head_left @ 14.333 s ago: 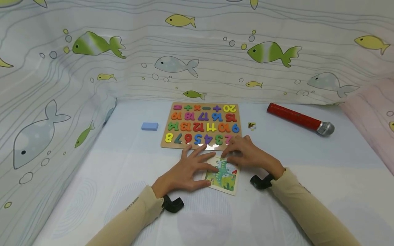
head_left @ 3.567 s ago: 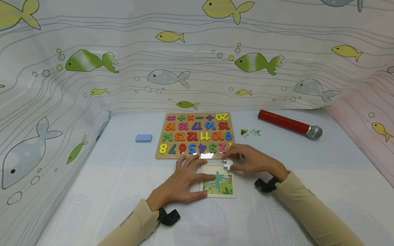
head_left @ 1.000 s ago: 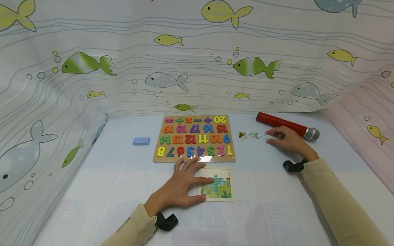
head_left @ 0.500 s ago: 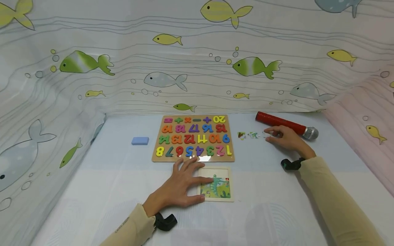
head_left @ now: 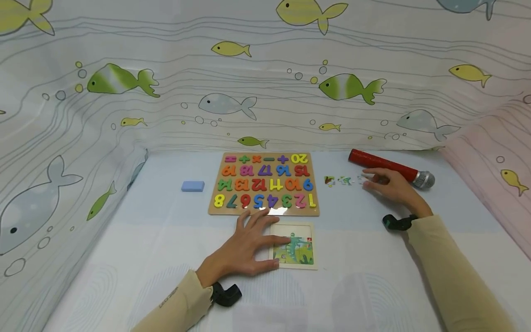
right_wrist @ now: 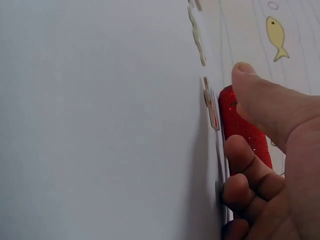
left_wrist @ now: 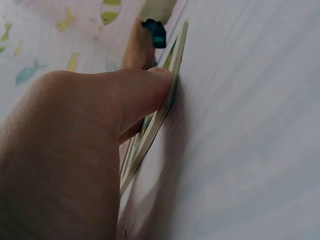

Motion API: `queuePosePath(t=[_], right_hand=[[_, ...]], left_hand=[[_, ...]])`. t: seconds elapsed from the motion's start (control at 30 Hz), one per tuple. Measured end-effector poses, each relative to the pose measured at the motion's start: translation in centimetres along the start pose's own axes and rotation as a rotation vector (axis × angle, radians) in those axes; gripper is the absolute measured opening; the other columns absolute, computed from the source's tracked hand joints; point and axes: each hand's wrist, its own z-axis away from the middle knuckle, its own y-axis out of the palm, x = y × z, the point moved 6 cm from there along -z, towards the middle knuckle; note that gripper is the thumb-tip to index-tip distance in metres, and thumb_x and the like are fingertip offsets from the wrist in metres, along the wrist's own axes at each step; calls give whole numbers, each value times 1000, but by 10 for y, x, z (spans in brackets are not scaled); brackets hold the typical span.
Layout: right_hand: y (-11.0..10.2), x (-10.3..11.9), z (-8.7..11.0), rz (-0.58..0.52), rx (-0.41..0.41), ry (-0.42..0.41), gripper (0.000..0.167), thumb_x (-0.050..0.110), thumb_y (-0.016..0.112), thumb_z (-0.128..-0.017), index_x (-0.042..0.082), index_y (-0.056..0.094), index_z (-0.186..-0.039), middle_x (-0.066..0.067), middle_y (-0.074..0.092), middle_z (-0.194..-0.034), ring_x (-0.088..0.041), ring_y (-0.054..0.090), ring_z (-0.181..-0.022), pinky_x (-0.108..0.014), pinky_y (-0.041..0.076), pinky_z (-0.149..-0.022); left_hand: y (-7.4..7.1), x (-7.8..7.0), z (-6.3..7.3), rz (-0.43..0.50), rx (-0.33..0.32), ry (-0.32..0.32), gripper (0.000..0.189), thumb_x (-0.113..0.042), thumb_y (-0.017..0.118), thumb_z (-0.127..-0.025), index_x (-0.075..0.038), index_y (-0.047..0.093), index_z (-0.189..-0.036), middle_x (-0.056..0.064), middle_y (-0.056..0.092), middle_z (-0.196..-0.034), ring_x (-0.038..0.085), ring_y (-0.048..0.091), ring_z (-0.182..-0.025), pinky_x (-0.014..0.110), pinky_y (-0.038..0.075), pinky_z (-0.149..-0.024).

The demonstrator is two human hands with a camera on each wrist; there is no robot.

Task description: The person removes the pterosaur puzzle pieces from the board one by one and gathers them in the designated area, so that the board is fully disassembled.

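Left grip (head_left: 242,251) is resting spread-fingered on the framed jigsaw (head_left: 296,251) at the number board's (head_left: 224,211) 5 o'clock, so I'd be going super gently with the right grip (head_left: 390,186), which is sitting empty, thumb and fingers apart, beside the end loose piece (head_left: 360,179) around the frame's 2 o'clock.

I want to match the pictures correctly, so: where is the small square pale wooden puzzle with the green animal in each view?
Head: the square wooden puzzle lies below centre, the left hand over its left side.
Left wrist: near centre, edge-on, partly behind the thumb.
Right wrist: not in it.
Shared landmark: the right hand, at right in head and right wrist, at top in left wrist.
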Motion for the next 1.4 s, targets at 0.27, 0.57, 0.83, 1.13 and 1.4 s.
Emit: queuePosePath(t=[0.27, 0.57, 0.83, 1.13, 1.4], right_hand=[[6, 9, 9, -39, -98, -27, 49, 43, 64, -99, 14, 62, -139, -12, 61, -108, -24, 51, -90, -26, 43, -68], [18, 60, 13, -49, -90, -171, 40, 29, 69, -98, 11, 66, -134, -8, 62, -94, -17, 49, -73, -25, 38, -58], [38, 109, 15, -58, 14, -296, 39, 26, 71, -97, 11, 67, -133, -3, 63, -91, -18, 48, -73, -26, 37, -60], [80, 162, 34, -105, 243, -477, 32, 20, 79, -90, 12, 74, -120, 3, 69, -96, -16, 53, -78, -24, 46, -68], [118, 189, 54, -62, 379, -525, 27, 25, 80, -89, 19, 77, -115, 1, 64, -105, -17, 54, -94, -32, 48, -81]], left_hand=[[1, 0, -1, -8, 22, -3, 55, -65, 58, -90, -47, 56, -142, 5, 40, -161, 37, 21, -155, 72, 9, -118], [-2, 2, -7, -4, 16, 6, 53, -64, 59, -90, -46, 58, -140, 5, 39, -162, 39, 19, -156, 71, 8, -119], [-3, 3, -6, -13, 17, -2, 53, -65, 58, -91, -47, 58, -141, 4, 37, -163, 38, 17, -157, 70, 8, -119], [-3, 6, -7, 10, 15, -26, 65, -66, 61, -89, -42, 51, -148, 2, 39, -164, 38, 18, -157, 69, 7, -119], [1, 9, -4, 75, 14, -96, 66, -62, 62, -90, -32, 51, -148, -4, 42, -162, 34, 14, -159, 64, 5, -122]])
